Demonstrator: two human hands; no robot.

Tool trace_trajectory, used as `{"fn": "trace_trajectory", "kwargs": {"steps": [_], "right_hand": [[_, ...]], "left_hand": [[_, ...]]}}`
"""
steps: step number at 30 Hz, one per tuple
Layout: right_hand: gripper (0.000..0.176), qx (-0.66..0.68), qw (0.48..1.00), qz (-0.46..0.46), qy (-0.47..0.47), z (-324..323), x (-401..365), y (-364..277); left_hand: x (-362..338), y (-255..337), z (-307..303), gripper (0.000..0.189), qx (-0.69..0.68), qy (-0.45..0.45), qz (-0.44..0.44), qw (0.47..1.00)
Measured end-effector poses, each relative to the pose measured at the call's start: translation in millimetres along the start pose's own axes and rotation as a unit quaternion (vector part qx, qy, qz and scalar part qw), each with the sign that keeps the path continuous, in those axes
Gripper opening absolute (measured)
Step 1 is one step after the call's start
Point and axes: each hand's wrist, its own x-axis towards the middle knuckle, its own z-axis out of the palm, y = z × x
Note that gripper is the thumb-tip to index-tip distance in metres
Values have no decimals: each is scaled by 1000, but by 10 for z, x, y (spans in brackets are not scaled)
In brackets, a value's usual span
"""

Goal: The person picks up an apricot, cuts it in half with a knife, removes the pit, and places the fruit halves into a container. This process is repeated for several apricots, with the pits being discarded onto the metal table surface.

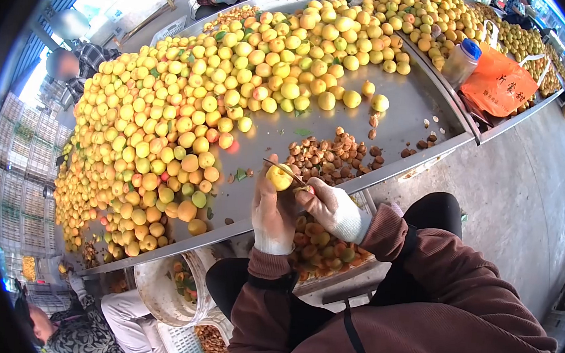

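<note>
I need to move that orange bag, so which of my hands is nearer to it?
Right. The right hand, gripping a knife, sits below-left of the orange bag; the left hand, holding an apricot, lies farther left.

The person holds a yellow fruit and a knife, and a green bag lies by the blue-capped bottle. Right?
No: the bag is orange, not green, as the head view shows. It lies by the blue-capped bottle, and the left hand holds the yellow fruit, the right hand the knife.
</note>
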Motion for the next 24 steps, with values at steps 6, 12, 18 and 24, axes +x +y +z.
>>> {"fn": "trace_trajectory", "kwargs": {"steps": [6,12,18,24], "right_hand": [[39,-99,994,7,34,34,-58,-158],[30,-129,990,-5,60,77,-54,-33],[34,-219,974,-14,57,102,-40,-96],[38,-161,985,-13,64,138,5,133]], "left_hand": [[21,-93,-1,60,-7,-8,29,1000],[57,-116,52,55,10,58,-16,998],[76,-75,24,59,40,45,-12,998],[138,-158,-107,60,89,60,-8,994]]}}
